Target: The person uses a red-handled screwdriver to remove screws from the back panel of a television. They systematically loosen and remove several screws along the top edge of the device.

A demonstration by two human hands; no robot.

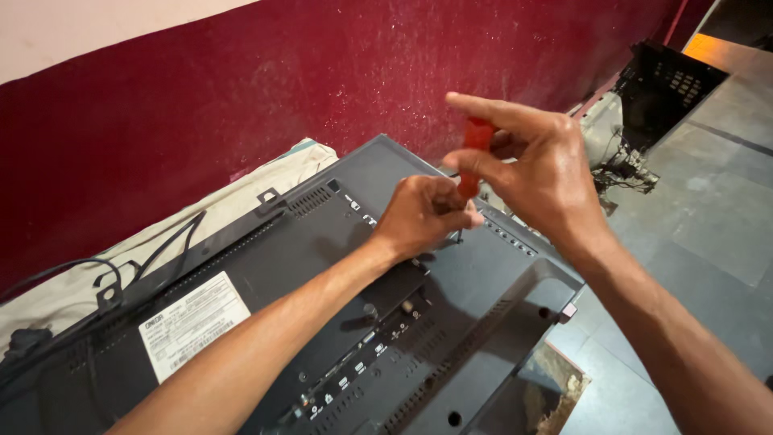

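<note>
At frame centre I see my right hand [538, 173] pinching the red, smooth plastic handle of a screwdriver [473, 157], forefinger stretched straight. My left hand [425, 216] curls closed around its lower shaft, over the matte black, ribbed back panel of the television [266, 274] lying flat across the lower frame.

A: Counts? One television [451, 322] face down, one red-handled screwdriver [475, 153].
B: Two hands, left hand [427, 213], right hand [539, 173]. One white label [193, 322]. One black frame [672, 84] far right.
</note>
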